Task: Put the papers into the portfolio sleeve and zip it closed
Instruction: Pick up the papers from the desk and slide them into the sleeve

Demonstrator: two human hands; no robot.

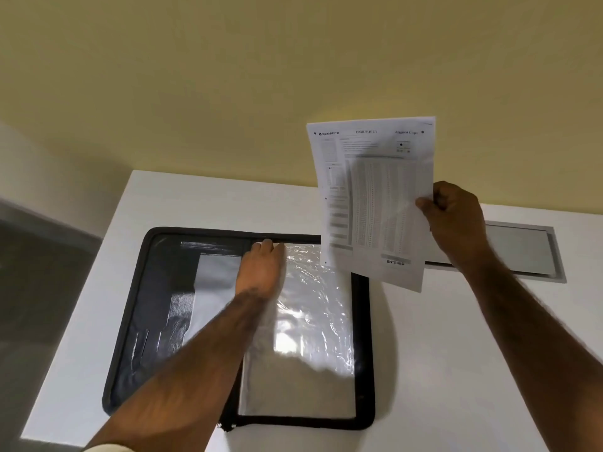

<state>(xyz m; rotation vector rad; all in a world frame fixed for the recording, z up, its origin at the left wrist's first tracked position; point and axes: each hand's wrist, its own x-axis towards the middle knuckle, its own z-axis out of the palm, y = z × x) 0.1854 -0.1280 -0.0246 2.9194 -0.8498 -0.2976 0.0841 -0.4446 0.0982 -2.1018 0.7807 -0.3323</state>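
Papers (375, 197) are hanging in the air at the right of the scene, above the far right corner of the open portfolio (163, 288), and I am holding them by their right edge only. My right hand (455, 220) is grasping that edge in a closed pinch, thumb on the printed face, so the whole sheet is bowing away from the grip and its lower corner is dangling free over the table (456, 370). I cannot tell whether it is one sheet or several pressed together.

My left hand (261, 269) is lying flat on the portfolio, fingers at the far edge of the clear plastic sleeve (313, 321), apparently feeling for its opening; whether it is pinching the plastic or just pressing on it I cannot tell.

What I am worrying about: a one-sided hold is leaving the limp lower edge to lead, and it is likely to catch on the crinkled plastic and fold or crease instead of sliding in. If the mouth is not being held open, the sheet is going to ride over the top. Any paper left sticking out is risking getting caught in the zip around the black border.
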